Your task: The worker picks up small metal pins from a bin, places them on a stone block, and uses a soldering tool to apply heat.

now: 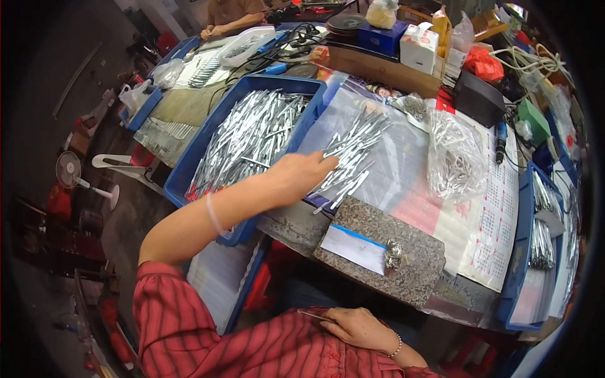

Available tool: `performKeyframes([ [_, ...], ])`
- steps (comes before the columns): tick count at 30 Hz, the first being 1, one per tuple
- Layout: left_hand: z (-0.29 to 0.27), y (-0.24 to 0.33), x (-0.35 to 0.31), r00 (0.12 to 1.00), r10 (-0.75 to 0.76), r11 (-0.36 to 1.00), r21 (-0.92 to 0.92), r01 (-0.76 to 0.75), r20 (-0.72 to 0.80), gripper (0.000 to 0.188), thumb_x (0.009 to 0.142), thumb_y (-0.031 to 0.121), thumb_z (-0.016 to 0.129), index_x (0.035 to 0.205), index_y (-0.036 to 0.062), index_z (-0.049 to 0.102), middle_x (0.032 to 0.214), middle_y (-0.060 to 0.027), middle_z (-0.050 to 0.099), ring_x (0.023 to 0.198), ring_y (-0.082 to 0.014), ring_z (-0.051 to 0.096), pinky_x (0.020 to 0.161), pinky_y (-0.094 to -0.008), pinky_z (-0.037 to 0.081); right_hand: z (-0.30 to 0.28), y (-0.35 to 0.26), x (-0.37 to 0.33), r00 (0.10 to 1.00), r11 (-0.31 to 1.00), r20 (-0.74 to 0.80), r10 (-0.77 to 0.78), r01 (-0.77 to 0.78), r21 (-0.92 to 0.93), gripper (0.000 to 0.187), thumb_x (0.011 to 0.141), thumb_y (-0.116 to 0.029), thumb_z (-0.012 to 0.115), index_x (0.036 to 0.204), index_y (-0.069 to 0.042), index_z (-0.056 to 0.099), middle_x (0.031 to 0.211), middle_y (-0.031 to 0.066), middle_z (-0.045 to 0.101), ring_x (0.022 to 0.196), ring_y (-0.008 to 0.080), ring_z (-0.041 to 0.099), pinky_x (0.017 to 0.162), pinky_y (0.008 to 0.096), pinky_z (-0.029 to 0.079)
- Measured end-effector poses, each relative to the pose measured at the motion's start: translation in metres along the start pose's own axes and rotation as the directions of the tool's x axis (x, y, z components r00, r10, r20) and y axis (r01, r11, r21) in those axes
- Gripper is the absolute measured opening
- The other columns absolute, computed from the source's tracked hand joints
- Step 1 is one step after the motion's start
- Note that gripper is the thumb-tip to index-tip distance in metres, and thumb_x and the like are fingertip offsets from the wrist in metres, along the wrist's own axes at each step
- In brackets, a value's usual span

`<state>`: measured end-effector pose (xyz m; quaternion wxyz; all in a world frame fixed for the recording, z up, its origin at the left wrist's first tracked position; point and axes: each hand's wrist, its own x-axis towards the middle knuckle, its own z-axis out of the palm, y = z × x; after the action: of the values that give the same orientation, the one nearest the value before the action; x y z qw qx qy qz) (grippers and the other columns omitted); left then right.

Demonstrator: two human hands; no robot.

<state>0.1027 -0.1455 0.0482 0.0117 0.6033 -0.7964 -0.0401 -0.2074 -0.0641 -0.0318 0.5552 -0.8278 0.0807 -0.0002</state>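
My left hand (302, 178) reaches over the near left edge of a loose pile of slim silver metal pieces (358, 145) on a clear plastic sheet (400, 167). Its fingers are bent together at the pile; what lies between them is hidden. Under my left forearm stands a blue plastic tub (183, 169), filled with many more such pieces (252, 135). My right hand (360, 329) rests low against my red striped shirt, closed on a thin metal piece (313, 315) that sticks out to the left.
A speckled stone slab (413, 258) at the table's front edge bears a white pad (354, 249) and small metal bits (394, 253). A clear bag of metal pieces (457, 157) lies right, near another blue tray (513, 271). Across the table, a person's hands (214, 30) are near a white tray (244, 47).
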Motion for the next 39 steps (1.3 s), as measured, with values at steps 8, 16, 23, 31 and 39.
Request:
performKeyframes([
  [8,0.03,0.001,0.008,0.985,0.059,0.96,-0.261,-0.1,-0.159,0.012,0.084,0.007,0.057,0.095,0.0024,0.055,0.089,-0.0159,0.056,0.085,-0.0374,0.059,0.071,-0.0449,0.048,-0.049,-0.039,-0.006,0.976,0.793,-0.217,-0.008,0.139,0.593,0.018,0.098,-0.012,0.051,0.102,0.002,0.062,0.08,0.0063,0.066,0.066,0.0116,0.061,0.061,0.026,0.049],
  [16,0.05,0.022,-0.017,0.995,0.082,0.976,-0.206,-0.068,0.057,0.022,0.08,0.004,0.061,0.101,0.0049,0.055,0.093,-0.0152,0.054,0.084,-0.0391,0.058,0.069,-0.045,0.047,-0.063,-0.139,0.06,0.841,0.439,-0.204,-0.501,0.45,0.778,0.02,0.094,-0.017,0.056,0.087,0.002,0.057,0.073,0.0148,0.06,0.063,0.0206,0.057,0.059,0.0317,0.046],
  [23,0.057,0.028,-0.016,0.945,0.27,0.943,0.148,-0.298,0.183,0.014,0.079,0.004,0.056,0.093,0.0017,0.052,0.088,-0.0127,0.054,0.081,-0.0271,0.063,0.065,-0.0358,0.054,-0.073,-0.152,0.04,0.854,0.461,-0.219,-0.472,0.451,0.764,0.026,0.092,-0.019,0.055,0.078,0.001,0.046,0.063,0.0167,0.049,0.059,0.0354,0.05,0.055,0.0407,0.042],
  [31,0.049,0.018,-0.028,0.921,0.355,0.927,0.069,-0.369,0.158,0.009,0.085,0.007,0.051,0.093,0.0041,0.048,0.085,-0.0122,0.054,0.078,-0.0263,0.066,0.062,-0.0339,0.054,-0.076,-0.12,0.015,0.856,0.515,-0.121,-0.503,0.409,0.754,0.021,0.099,-0.014,0.053,0.107,0.005,0.058,0.095,0.0159,0.065,0.085,0.0294,0.065,0.075,0.0337,0.052],
  [39,0.027,-0.03,-0.02,0.997,0.041,0.947,-0.316,-0.058,-0.061,0.045,0.082,0.001,0.051,0.126,0.0029,0.045,0.103,-0.0225,0.059,0.097,-0.0419,0.06,0.079,-0.0466,0.049,-0.059,-0.056,-0.018,0.92,0.53,-0.142,0.364,-0.079,0.844,0.01,0.094,-0.011,0.061,0.096,-0.001,0.063,0.082,0.0031,0.067,0.062,0.0047,0.054,0.054,0.0192,0.043],
])
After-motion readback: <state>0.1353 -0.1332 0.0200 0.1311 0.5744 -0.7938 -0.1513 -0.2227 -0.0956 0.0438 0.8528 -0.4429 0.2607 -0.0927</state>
